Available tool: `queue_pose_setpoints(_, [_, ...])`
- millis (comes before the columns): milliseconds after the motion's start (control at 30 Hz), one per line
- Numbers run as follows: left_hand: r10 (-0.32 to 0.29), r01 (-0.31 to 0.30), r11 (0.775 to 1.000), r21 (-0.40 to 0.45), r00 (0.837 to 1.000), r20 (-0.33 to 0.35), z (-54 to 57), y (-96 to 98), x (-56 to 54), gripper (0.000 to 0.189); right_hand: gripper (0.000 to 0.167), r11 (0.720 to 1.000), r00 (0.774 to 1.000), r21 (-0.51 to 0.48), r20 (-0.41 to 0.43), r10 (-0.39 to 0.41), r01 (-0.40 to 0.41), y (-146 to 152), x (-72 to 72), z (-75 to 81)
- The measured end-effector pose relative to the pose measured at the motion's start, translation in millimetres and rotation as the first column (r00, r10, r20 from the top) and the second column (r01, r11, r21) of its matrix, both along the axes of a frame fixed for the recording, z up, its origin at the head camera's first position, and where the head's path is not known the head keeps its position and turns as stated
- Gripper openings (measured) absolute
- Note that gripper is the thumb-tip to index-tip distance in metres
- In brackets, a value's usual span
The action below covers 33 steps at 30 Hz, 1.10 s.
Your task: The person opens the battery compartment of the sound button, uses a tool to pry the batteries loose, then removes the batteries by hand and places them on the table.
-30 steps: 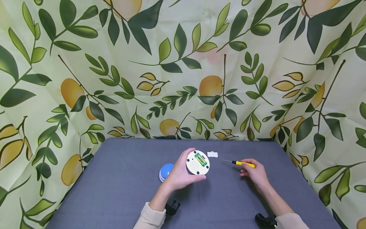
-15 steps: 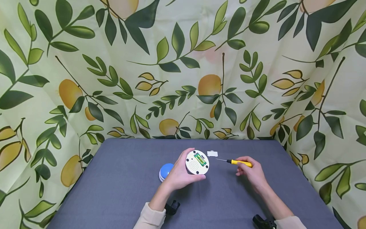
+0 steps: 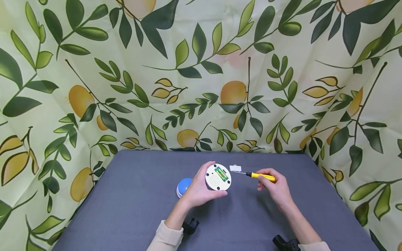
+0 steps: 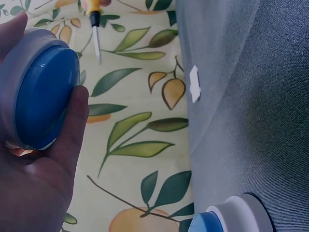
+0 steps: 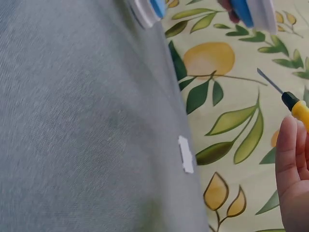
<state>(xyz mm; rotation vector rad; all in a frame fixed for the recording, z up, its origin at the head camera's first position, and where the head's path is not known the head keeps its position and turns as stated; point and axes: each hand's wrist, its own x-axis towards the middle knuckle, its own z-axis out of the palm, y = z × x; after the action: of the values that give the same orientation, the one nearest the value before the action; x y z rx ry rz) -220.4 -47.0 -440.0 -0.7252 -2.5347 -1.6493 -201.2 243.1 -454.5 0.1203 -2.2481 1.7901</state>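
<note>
A person's left hand (image 3: 198, 191) grips a round white device (image 3: 216, 180) between fingers and thumb, its underside, with batteries (image 3: 221, 174) in an uncovered slot, facing the head camera and its blue dome (image 4: 46, 96) facing away. The right hand's fingers (image 3: 265, 171) pinch a yellow-handled screwdriver (image 3: 262, 176), its metal tip pointing left, apart from the device. On the gray table (image 3: 141, 209), a small white piece (image 3: 235, 168) lies beyond both hands' fingers, while a second blue-domed device (image 3: 183, 185) sits left of the gripping fingers.
</note>
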Motion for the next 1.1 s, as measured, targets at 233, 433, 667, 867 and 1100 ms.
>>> queue_pose_setpoints(233, [0.001,-0.001,1.0,0.001,1.0,0.007,-0.2,0.1,-0.8,0.1,0.015,0.999,0.994,-0.004,-0.096,0.046,-0.046,-4.2,4.5,8.2])
queue_pose_setpoints(433, [-0.001,0.001,1.0,0.022,1.0,0.011,1.6,-0.6,-2.9,0.1,0.014,0.994,0.979,0.021,-0.175,0.105,-0.103,-6.3,6.9,19.8])
queue_pose_setpoints(667, [0.0,-0.001,0.999,0.034,1.0,0.018,2.9,-2.5,-4.8,0.099,0.012,0.992,0.967,0.063,-0.223,0.125,-0.113,-11.3,11.4,30.6])
queue_pose_setpoints(867, [0.002,-0.003,0.999,0.036,1.0,0.01,0.9,-3.3,-5.6,0.099,0.011,0.99,0.967,0.084,-0.217,0.131,-0.115,-11.9,11.7,34.4])
queue_pose_setpoints(1100, [-0.002,0.001,0.999,0.041,1.0,0.021,-2.8,-4.9,-5.4,0.099,0.011,0.976,0.956,0.094,-0.204,0.21,-0.194,-10.3,10.8,38.0])
